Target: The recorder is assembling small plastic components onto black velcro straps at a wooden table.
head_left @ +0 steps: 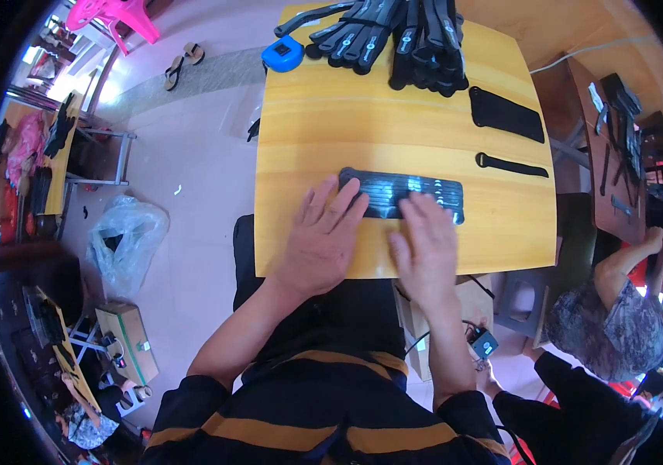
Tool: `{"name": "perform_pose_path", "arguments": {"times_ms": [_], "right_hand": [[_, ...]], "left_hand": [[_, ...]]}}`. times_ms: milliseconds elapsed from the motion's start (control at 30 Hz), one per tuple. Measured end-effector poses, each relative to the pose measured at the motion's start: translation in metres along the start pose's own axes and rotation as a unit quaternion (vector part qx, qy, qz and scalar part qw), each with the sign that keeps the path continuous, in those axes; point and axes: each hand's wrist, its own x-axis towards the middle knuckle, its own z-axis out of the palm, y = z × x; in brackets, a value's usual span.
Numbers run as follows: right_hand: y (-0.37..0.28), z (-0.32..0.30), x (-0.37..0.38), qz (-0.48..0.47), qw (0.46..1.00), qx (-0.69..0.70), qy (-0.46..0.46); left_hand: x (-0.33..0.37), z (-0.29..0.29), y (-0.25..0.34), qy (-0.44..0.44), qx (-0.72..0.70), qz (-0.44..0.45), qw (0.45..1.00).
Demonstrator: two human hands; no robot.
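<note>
In front of me on the wooden table (308, 147) lies a flat, glossy pack of black straps (393, 195), its strips side by side under what looks like clear plastic. My left hand (320, 240) has its fingers spread, with the fingertips at the pack's left end. Over its right half rests my right hand (428, 252), slightly blurred, fingers stretched out flat. Neither hand grips anything. To the right are a single black strap (513, 164) with a loop at one end and a wider black flat piece (506, 115).
Bundles of dark grey straps (393, 39) and a blue tape measure (282, 54) occupy the table's far side. A clear plastic bag (126, 244) and a cardboard box (127, 343) sit on the floor at left. Another person (610, 310) is at the right, beside a brown table (599, 155).
</note>
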Motion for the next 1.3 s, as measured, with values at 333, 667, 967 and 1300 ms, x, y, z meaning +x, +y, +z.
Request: {"name": "perform_pose_path", "arguments": {"times_ms": [333, 667, 967, 1300], "right_hand": [[-0.012, 0.017, -0.015, -0.043, 0.985, -0.058, -0.158], [0.04, -0.011, -0.044, 0.103, 0.975, -0.164, -0.106], [0.032, -0.007, -0.051, 0.153, 0.972, -0.173, -0.053], [-0.025, 0.023, -0.025, -0.045, 0.993, -0.102, -0.039]], "left_hand": [[-0.019, 0.01, -0.008, -0.125, 0.004, -0.014, 0.992], [-0.019, 0.008, -0.007, -0.121, 0.018, -0.009, 0.992], [-0.022, 0.012, -0.011, -0.097, 0.035, 0.005, 0.995], [-0.028, 0.025, -0.019, -0.091, 0.052, 0.031, 0.994]]}}
